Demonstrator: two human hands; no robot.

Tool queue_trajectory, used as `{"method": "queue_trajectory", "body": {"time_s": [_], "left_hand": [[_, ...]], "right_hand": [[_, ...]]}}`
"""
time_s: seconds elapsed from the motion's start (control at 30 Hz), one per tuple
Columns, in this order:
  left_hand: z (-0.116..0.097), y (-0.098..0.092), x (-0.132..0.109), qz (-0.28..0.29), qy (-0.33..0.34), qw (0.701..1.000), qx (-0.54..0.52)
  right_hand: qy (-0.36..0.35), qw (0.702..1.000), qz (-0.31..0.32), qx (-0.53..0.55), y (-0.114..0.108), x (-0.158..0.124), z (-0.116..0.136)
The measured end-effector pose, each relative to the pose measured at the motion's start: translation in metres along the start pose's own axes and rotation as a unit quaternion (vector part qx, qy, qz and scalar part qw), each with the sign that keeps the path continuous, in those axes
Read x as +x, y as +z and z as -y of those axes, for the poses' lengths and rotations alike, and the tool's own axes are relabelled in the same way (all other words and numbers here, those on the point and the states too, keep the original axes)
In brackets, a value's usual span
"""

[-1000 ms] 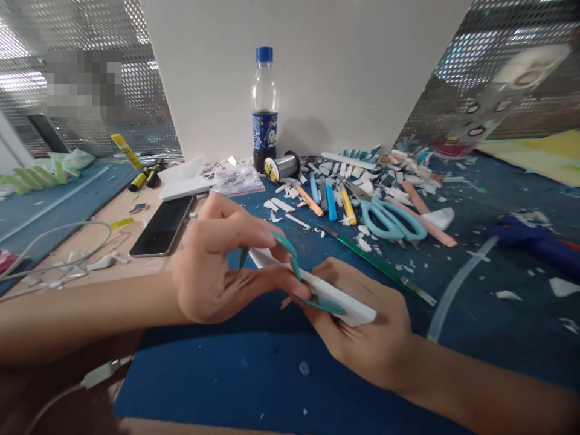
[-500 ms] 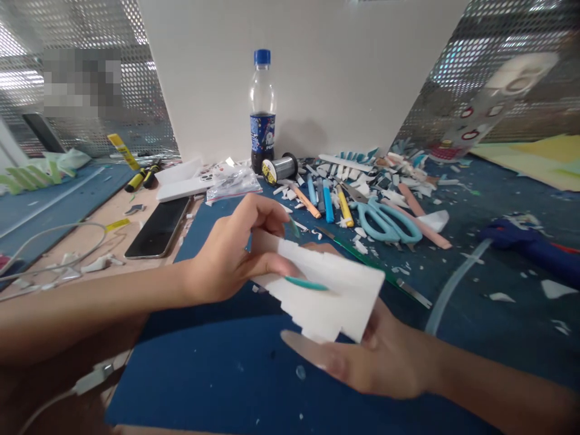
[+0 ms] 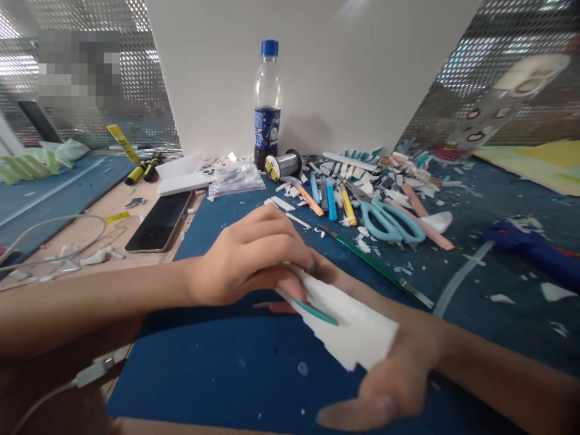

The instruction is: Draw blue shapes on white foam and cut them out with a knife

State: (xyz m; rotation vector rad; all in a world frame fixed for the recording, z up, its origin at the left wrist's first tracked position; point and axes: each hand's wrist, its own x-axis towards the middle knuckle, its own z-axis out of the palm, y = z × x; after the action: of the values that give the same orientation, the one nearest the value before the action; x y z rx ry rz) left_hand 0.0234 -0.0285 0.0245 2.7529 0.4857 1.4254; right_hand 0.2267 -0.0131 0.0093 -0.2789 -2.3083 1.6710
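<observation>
My left hand (image 3: 254, 257) is closed, pinching the far left end of a white board piece (image 3: 348, 320) between thumb and fingers. The piece looks like thin foam board or card, with stepped, ragged edges. A long teal nail on the left thumb lies along its upper face. My right hand (image 3: 403, 362) is spread around the near right end, its thumb apart from the board and its fingers stretched out behind it. Part of the right fingers is hidden by the board and my left hand. Both hands are above the blue mat (image 3: 203, 368).
Beyond my hands lie light-blue scissors (image 3: 389, 223), a green craft knife (image 3: 367, 260), markers and white scraps. A cola bottle (image 3: 267, 109) and wire spool (image 3: 283, 165) stand behind. At left is a phone (image 3: 158, 222); at right, a blue glue gun (image 3: 525, 244).
The board piece has shifted down and right and tilted more steeply. My left hand has moved right with it. My right thumb has swung away from the board toward me.
</observation>
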Motion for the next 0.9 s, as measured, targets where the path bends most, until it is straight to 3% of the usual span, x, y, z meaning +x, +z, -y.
{"method": "queue_trajectory", "body": {"time_s": [0.13,0.2,0.27,0.57,0.77,0.9], "left_hand": [[0.001,0.012,-0.018,-0.188,-0.025,0.979,0.072],[0.000,0.016,-0.026,-0.209,-0.026,0.974,0.078],[-0.003,0.019,-0.030,-0.205,-0.031,0.975,0.073],[-0.009,0.012,-0.021,-0.135,0.006,0.988,0.077],[-0.011,0.012,-0.020,-0.107,0.007,0.993,0.053],[-0.011,0.015,-0.021,-0.135,0.010,0.989,0.052]], "right_hand": [[0.036,0.996,-0.057,0.057,0.009,-0.002,0.005],[0.039,0.993,-0.097,0.059,0.013,-0.001,0.003],[0.043,0.991,-0.117,0.048,0.016,0.000,-0.001],[0.027,0.992,-0.099,0.072,0.018,0.004,-0.010],[0.004,0.997,-0.075,-0.009,0.019,0.002,-0.009],[-0.016,0.996,-0.077,-0.028,0.020,0.003,-0.014]]}}
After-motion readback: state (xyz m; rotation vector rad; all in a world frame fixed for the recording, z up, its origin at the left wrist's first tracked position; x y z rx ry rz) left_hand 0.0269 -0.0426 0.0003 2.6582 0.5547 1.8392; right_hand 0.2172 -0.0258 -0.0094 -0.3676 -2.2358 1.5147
